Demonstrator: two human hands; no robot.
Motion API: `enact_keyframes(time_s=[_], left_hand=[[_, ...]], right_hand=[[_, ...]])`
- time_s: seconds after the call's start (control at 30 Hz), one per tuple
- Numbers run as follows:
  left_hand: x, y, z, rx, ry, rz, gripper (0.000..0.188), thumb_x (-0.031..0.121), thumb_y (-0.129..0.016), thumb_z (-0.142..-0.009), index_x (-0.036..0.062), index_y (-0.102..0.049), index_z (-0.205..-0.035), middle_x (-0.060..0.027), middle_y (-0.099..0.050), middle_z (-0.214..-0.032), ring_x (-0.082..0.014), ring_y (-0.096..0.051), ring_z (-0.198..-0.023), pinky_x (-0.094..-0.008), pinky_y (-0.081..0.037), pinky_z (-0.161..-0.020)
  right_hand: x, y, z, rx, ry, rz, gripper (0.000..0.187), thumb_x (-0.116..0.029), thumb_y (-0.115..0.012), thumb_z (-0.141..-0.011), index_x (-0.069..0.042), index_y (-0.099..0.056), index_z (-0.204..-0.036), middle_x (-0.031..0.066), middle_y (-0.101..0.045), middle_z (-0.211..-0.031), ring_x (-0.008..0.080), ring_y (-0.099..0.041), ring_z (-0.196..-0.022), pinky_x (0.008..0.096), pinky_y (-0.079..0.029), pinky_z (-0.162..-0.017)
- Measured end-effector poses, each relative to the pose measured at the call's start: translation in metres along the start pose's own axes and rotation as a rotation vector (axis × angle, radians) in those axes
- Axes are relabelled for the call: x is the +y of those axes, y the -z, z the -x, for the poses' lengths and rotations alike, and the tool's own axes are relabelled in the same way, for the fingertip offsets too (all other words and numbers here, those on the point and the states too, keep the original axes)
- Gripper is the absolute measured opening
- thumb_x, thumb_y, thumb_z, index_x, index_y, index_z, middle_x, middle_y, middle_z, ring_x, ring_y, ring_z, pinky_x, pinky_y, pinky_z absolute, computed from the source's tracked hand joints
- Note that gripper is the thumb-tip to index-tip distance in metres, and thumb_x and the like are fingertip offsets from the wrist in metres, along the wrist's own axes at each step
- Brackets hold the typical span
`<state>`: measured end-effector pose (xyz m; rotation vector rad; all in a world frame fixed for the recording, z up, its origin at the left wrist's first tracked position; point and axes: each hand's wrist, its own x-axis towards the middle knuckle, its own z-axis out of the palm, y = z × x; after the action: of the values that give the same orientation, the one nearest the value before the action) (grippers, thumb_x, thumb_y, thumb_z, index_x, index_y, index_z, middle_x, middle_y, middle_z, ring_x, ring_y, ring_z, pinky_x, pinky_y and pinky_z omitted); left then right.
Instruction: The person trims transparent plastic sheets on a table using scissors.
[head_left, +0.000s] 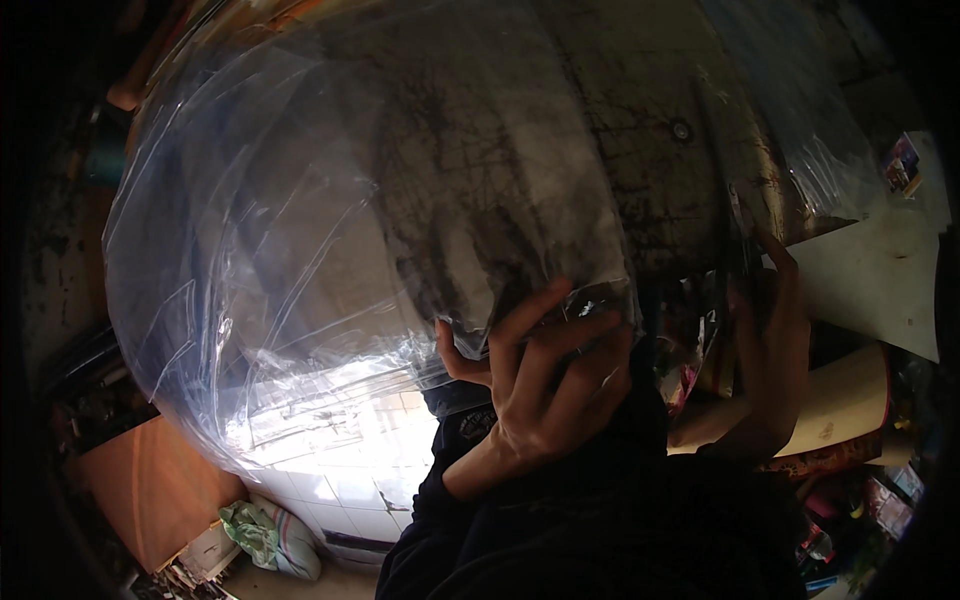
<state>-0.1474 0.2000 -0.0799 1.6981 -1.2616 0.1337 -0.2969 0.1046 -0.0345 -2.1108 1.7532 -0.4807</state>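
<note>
A large clear plastic sheet (290, 230) lies creased across a dark, scratched work surface (650, 140) and hangs over its left and near sides. My left hand (560, 385) is at the near edge of the sheet, its fingers bent over the plastic and gripping it. To the right, in shadow, my right hand (775, 340) is closed, with one finger reaching toward the sheet's right part. A thin dark shape runs up from its fingertips, too dim to name. Both hands are close to my body, in front of dark clothing.
A stiff pale sheet (865, 265) and a cream-coloured roll (840, 400) are at the right, above colourful clutter (885, 505). Brightly lit white tiles (340, 490) show at lower left. Beside them are an orange-brown panel (160, 490) and a white sack (292, 545) with green material.
</note>
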Motion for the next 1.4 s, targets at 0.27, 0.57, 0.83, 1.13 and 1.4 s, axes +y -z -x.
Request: enact_keyframes(time_s=[0.27,0.57,0.83,1.13,1.4], left_hand=[[0.000,-0.008,0.001,0.017,-0.110,-0.051,0.022,0.008,-0.071,-0.060,0.0176,-0.059,-0.075,0.0053,-0.061,-0.085,-0.0234,-0.053,-0.107,-0.0499,-0.010,-0.107],[0.008,-0.012,-0.001,-0.015,-0.076,-0.126,0.018,0.011,-0.072,-0.059,0.0189,-0.060,-0.071,0.0064,-0.060,-0.087,-0.0238,-0.049,-0.111,-0.0505,-0.014,-0.104],[0.007,-0.016,0.001,0.012,-0.060,-0.149,0.010,0.019,-0.068,-0.066,0.0204,-0.064,-0.075,0.0090,-0.060,-0.084,-0.0202,-0.052,-0.106,-0.0555,-0.012,-0.102],[0.007,-0.018,-0.002,0.022,-0.044,-0.138,0.005,0.024,-0.065,-0.069,0.0218,-0.064,-0.073,0.0114,-0.059,-0.079,-0.0167,-0.056,-0.099,-0.0616,-0.008,-0.101],[0.008,-0.013,-0.004,-0.047,-0.055,-0.113,0.015,0.012,-0.067,-0.061,0.0183,-0.064,-0.075,0.0062,-0.060,-0.084,-0.0185,-0.056,-0.100,-0.0545,-0.010,-0.106]], right_hand=[[0.023,-0.015,0.052,-0.529,-0.023,-0.888,0.045,-0.021,-0.061,-0.079,-0.008,-0.042,-0.117,0.0020,-0.048,-0.073,0.0109,-0.048,-0.063,0.0238,-0.041,-0.059],[-0.008,-0.004,0.061,-0.539,-0.061,-0.579,0.062,-0.016,-0.080,-0.059,-0.007,-0.044,-0.108,0.0043,-0.054,-0.075,0.0134,-0.053,-0.068,0.0292,-0.043,-0.060],[-0.007,-0.001,0.051,-0.737,-0.290,-0.703,0.056,-0.012,-0.080,-0.059,-0.007,-0.046,-0.104,-0.0015,-0.047,-0.071,0.0076,-0.046,-0.066,0.0248,-0.037,-0.058],[0.002,-0.008,0.048,-0.774,-0.316,-0.929,0.066,-0.029,-0.082,-0.057,-0.008,-0.045,-0.107,-0.0035,-0.048,-0.077,0.0050,-0.044,-0.069,0.0220,-0.035,-0.059],[0.004,-0.020,0.052,-0.713,-0.323,-1.009,0.071,-0.037,-0.084,-0.055,-0.008,-0.045,-0.108,-0.0041,-0.047,-0.079,0.0042,-0.042,-0.069,0.0207,-0.033,-0.059]])
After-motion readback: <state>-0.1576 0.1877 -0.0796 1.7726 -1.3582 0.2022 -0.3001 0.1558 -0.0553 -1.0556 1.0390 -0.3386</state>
